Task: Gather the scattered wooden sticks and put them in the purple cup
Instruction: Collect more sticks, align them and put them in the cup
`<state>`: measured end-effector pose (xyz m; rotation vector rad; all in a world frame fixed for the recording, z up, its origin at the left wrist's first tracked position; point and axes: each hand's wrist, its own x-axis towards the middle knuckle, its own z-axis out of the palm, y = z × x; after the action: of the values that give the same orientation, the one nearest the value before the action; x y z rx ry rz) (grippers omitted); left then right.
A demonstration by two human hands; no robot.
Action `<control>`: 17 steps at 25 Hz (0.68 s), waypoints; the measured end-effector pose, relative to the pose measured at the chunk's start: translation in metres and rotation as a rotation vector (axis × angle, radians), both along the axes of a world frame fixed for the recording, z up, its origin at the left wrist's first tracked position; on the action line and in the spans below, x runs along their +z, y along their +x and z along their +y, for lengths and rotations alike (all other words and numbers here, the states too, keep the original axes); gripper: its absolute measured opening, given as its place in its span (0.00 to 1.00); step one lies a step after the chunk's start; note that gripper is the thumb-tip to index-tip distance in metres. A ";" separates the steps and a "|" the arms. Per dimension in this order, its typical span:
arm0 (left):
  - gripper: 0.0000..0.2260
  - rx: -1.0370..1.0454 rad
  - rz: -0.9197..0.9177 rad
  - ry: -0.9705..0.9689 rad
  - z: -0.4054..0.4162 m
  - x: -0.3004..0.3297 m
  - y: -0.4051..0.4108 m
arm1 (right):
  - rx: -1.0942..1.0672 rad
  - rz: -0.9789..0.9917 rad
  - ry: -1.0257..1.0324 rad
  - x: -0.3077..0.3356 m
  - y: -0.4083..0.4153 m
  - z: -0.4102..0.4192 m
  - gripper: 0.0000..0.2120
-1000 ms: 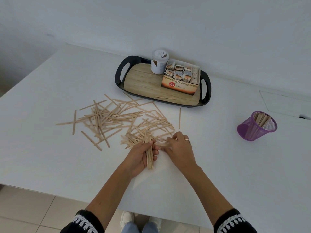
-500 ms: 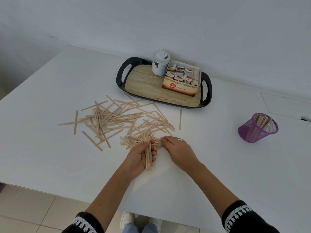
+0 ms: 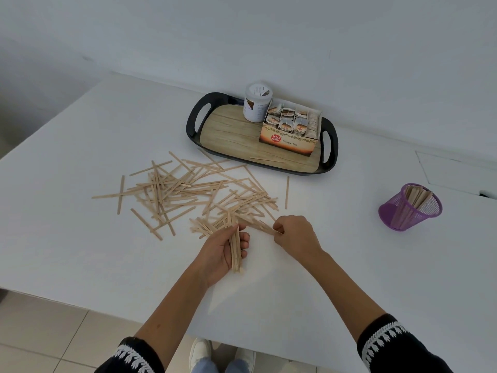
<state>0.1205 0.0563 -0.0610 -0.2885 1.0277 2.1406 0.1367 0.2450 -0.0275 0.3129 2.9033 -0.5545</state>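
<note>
White table [image 3: 80, 265] fills most of the frame. Left of centre: scattered wooden sticks [image 3: 183, 189] lie in a loose, overlapping heap, outliers reaching toward the left edge of the frame, one single stick [image 3: 287, 192] lying apart at the heap's right side. Lower centre: left hand [image 3: 220, 254] grips a bundle of sticks [image 3: 236, 249], fingers curled round it, the bundle's upper end at the near edge of the heap. Just right of it, right hand [image 3: 295, 235] pinches a stick [image 3: 265, 228] at the heap's near right corner. Upper centre: black-rimmed tray [image 3: 197, 114] with wood-pattern floor carries a white jar [image 3: 256, 105] and an open tea box [image 3: 291, 130]. Right of frame: purple cup [image 3: 408, 211], mesh-walled, stands well apart from the heap and holds sticks already.
</note>
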 end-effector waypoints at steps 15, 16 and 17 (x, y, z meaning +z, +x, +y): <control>0.20 -0.020 0.045 0.086 0.003 -0.002 0.000 | -0.391 -0.261 -1.059 0.027 0.013 -0.015 0.09; 0.22 -0.039 0.079 0.106 0.002 -0.002 0.000 | -0.404 -0.225 -1.075 0.025 0.014 -0.025 0.09; 0.21 -0.052 0.110 0.120 0.001 -0.003 0.001 | -0.413 -0.175 -1.075 0.022 0.015 -0.035 0.08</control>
<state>0.1212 0.0572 -0.0636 -0.0869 0.9526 2.1807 0.1515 0.2097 -0.0051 0.7111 1.9652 -1.8688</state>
